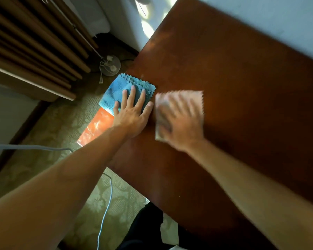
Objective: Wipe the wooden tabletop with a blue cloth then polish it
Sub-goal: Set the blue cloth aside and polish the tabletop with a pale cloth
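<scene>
Head view. The blue cloth [127,92] is folded into several layers with zigzag-cut edges (fuzzy weave, teal in the light). It lies at the left edge of the wooden tabletop [233,69], part of it overhanging toward the floor. The left hand [132,114] lies flat on it, fingers spread and extended, pressing down rather than gripping. At 3 o'clock from the blue cloth, just beside it, a pale pinkish cloth [181,103] with the same zigzag edge lies on the tabletop. The right hand [181,121] rests open on top of it, palm down; hand and cloth are both motion-blurred. The tabletop is reddish-brown, with a sunlit glossy patch at 7 o'clock from the blue cloth.

Surroundings: patterned carpet [49,127] below the table edge; a light blue cable [105,210] trailing across it at 6 o'clock; a round lamp base [111,66] with cords at 11 o'clock; a slatted wooden panel [31,42] at 10 o'clock.
</scene>
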{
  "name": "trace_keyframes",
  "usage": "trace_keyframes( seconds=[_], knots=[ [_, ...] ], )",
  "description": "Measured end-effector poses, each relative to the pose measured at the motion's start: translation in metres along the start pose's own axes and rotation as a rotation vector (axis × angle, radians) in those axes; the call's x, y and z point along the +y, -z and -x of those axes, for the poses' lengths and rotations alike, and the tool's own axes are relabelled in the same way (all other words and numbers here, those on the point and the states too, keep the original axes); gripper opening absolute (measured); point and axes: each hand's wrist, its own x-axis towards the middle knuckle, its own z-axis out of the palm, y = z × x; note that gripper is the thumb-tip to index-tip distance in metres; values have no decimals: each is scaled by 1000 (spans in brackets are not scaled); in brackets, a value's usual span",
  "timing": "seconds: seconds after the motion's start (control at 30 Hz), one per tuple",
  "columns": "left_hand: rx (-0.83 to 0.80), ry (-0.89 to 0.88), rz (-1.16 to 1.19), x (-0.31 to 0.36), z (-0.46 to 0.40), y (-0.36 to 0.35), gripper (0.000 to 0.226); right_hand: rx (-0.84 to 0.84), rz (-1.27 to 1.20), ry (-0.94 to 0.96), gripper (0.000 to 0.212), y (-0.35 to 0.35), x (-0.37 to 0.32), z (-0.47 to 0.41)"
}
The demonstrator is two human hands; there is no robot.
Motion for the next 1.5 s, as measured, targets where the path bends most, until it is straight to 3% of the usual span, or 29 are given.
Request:
trace_keyframes(
  seconds=[0.1, 0.23, 0.43, 0.6, 0.73, 0.9, 1.13, 1.3, 1.43, 1.5],
  knots=[
    [-49, -22, -76, 1, 3, 11, 62, 17, 51, -102, 64, 23, 44, -36],
    [48, 13, 101, 9, 0, 14, 61, 41, 92, -115, 64, 16, 17, -20],
    [80, -67, 137, 5, -12, 17, 65, 22, 72, 128, 64, -18, -69, 45],
    [117, -245, 291, -52, 3, 33, 53, -12, 130, 377, 67, -28, -96, 38],
    [241, -149, 436, -121, 21, 35, 45, -63, 153, 599, 64, -27, -113, 12],
    [180, -130, 469, -175, 41, 26, 42, -80, 160, 756, 61, -26, -142, -31],
    [159, -185, 447, -192, 61, 9, 41, -128, 134, 929, 48, -18, -165, -75],
    [146, -187, 417, -191, 76, 5, 44, -168, 163, 911, 50, -6, -169, -74],
    [152, -185, 375, -185, 81, 10, 47, -139, 40, 611, 52, 3, -184, -49],
    [174, -193, 359, -177, 82, 16, 48, -7, -106, 429, 42, 6, -187, -28]
  ],
)
